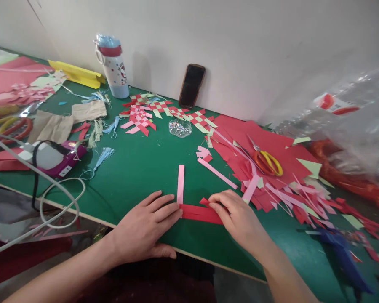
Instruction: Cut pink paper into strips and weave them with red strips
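My left hand [147, 227] lies flat on the table edge, its fingers stretched out over the left end of a red paper strip [196, 213]. From beneath those fingertips a pink paper strip [181, 184] points away from me, roughly at a right angle to the red one. My right hand [238, 216] is closed at the red strip's right end, thumb and forefinger pinching it; a small red tip [204, 202] sticks out beside the fingers. Whether that tip belongs to the same strip is hidden. A loose pink strip [217, 173] lies just beyond the right hand.
Scissors [268, 163] rest on red paper sheets [240, 134] and scraps at right, near a blue glue gun [344, 256]. Woven paper fish [140, 120], a dish of beads [180, 128], a bottle [115, 69] and a phone [192, 85] stand behind. Cables and a purple power strip [66, 160] are left.
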The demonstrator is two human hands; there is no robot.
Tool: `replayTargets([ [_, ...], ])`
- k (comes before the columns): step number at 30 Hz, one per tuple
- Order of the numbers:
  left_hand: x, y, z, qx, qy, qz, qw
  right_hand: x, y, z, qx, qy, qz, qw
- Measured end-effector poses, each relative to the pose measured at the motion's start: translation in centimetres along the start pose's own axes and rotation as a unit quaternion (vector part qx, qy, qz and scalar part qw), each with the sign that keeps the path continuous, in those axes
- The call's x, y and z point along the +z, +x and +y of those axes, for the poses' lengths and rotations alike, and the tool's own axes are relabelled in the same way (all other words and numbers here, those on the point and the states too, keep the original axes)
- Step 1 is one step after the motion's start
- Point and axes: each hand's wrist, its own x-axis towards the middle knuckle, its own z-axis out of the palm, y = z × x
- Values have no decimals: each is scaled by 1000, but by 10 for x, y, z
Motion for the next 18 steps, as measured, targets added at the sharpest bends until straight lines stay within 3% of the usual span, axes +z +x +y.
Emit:
replayTargets([
  [12, -3, 2, 1, -1, 8, -1, 1000, 13, 26, -21, -16, 35, -44, 998],
  [18, -4, 2, 2, -3, 18, 9, 1000, 7, 29, -16, -8, 10, -36, 999],
])
